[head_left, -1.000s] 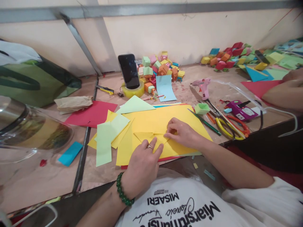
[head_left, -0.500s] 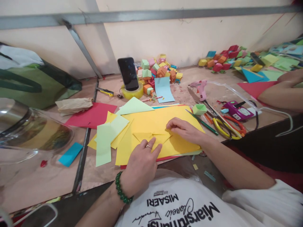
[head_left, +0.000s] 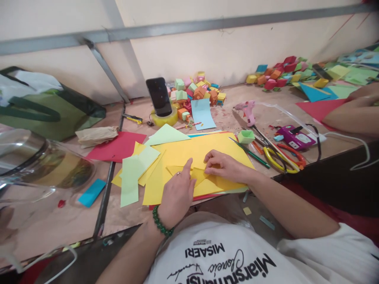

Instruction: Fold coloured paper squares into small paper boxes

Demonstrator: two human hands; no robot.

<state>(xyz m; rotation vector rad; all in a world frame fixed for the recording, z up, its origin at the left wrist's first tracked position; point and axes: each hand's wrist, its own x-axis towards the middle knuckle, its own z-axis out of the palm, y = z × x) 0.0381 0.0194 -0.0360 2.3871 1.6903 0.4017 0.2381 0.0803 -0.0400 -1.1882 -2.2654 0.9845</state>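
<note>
A small folded piece of yellow paper lies on a large yellow sheet, which tops a stack of coloured paper. My left hand, with a ring and a green bead bracelet, rests on the left part of the folded piece. Its index finger is stretched out and its thumb stands apart. Fingers of my right hand are bent and pinch the upper right edge of that folded paper. Pale green strips and smaller yellow pieces lie left of my left hand.
Scissors, a green pencil, a pale green paper box and a pink glue gun lie right. A phone stands in a tape roll before paper cubes. Another person's arm is at far right.
My left index finger has moved up and its hand slightly right. My right fingers have come down and left onto the folded paper's edge. The camera view has shifted slightly.
</note>
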